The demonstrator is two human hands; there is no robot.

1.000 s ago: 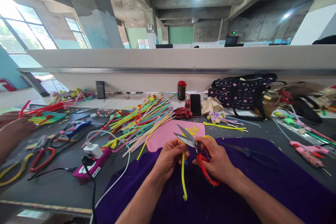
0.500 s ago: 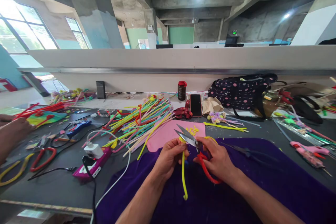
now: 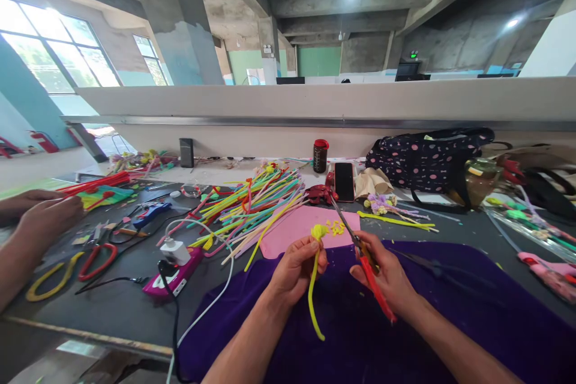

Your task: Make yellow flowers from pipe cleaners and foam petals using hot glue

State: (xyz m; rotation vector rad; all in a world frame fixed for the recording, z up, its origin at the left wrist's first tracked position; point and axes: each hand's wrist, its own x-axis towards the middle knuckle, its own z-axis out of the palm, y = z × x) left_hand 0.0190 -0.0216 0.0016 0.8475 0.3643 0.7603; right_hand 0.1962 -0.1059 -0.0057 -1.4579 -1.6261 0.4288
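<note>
Probably light and easily crushed, the fuzzy yellow flower suits a hold beneath its head, where left fingers pinch; right fingers grip scissors beside it.

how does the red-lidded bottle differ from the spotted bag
The bottle stands upright; the bag sags. The bottle has a red lid, the bag a pinkish print. The bag is far wider than the bottle. Both look dark and sit beyond the pink sheet.
</note>
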